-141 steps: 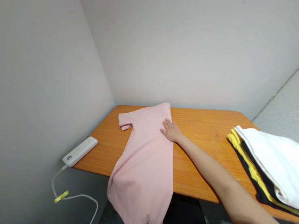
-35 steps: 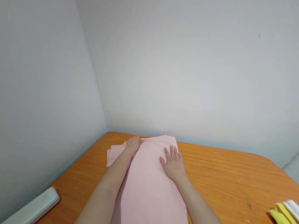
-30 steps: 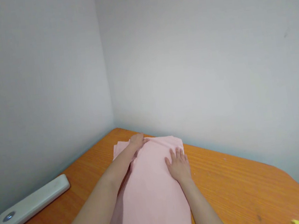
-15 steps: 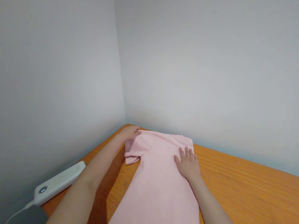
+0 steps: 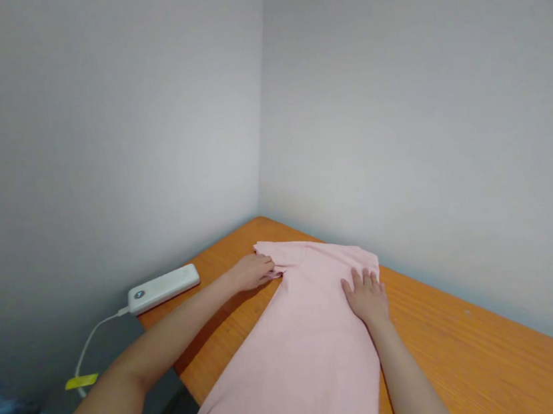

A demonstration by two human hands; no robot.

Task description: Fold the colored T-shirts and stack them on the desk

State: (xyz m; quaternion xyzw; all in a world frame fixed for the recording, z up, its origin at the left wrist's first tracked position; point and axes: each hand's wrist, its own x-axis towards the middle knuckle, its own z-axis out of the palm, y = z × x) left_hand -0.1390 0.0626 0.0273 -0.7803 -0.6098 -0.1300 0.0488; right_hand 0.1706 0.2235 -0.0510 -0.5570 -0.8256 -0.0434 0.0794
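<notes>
A pale pink T-shirt (image 5: pixel 317 336) lies folded lengthwise on a wooden table, its sleeve pointing left toward the far corner and its lower end running toward me. At the sleeve's lower hem, my left hand (image 5: pixel 251 272) has its fingers together and curled onto the fabric; the fingertips are partly hidden. My right hand (image 5: pixel 369 296) rests flat near the shirt's upper right edge, fingers slightly spread over the cloth.
Two pale walls meet behind the wooden table (image 5: pixel 474 337). On the table's left edge sits a white power bank (image 5: pixel 164 288), its white cable (image 5: pixel 89 341) hanging off with a yellow tag (image 5: pixel 81 381). Dark and blue fabric shows at lower left.
My left hand has moved from the sleeve's top edge down to its lower hem, and the sleeve now lies flatter. My right hand stays on the shirt. The view has shifted left.
</notes>
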